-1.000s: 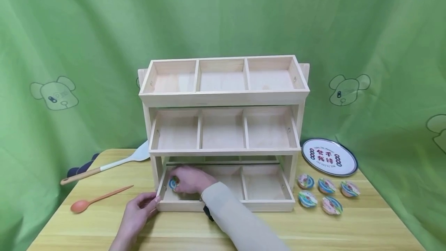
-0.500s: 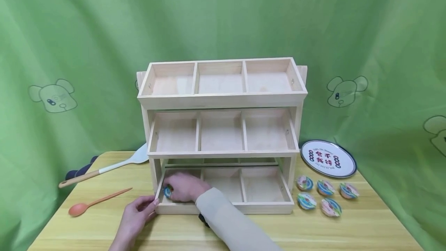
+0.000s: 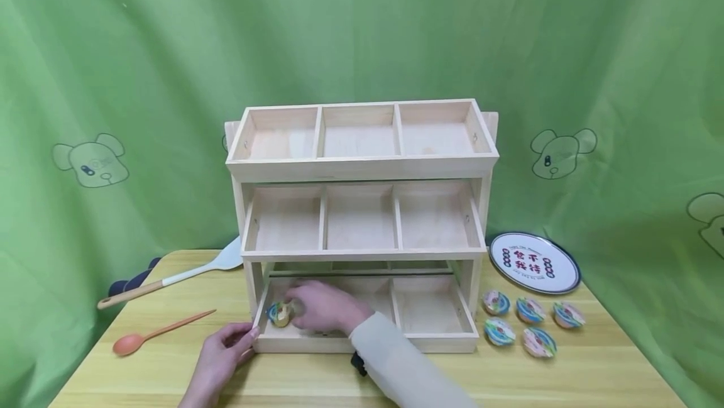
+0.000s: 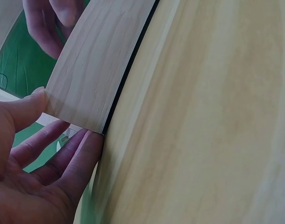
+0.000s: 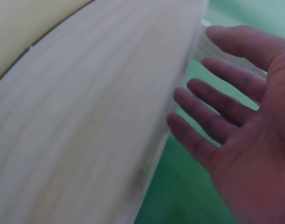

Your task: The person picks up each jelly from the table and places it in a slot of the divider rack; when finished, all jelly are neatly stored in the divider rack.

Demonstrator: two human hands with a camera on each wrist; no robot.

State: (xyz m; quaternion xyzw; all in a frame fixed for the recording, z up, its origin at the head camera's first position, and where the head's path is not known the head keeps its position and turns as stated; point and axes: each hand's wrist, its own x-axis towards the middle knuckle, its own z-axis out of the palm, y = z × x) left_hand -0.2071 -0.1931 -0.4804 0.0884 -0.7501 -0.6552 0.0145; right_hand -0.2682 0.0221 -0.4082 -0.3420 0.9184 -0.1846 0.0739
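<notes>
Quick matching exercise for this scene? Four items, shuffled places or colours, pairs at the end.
1. spoon
2. plate
3. left hand
4. cup nearest the right hand

A. at a front corner of the bottom tray
B. white, dark blue rim
C. inside the bottom tray, at the left
D. orange

Pairs: 1-D, 2-B, 3-A, 4-C

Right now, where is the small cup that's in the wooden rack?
In the head view, the small cup is in the left compartment of the bottom tray, near its left end, just left of the right hand.
</notes>
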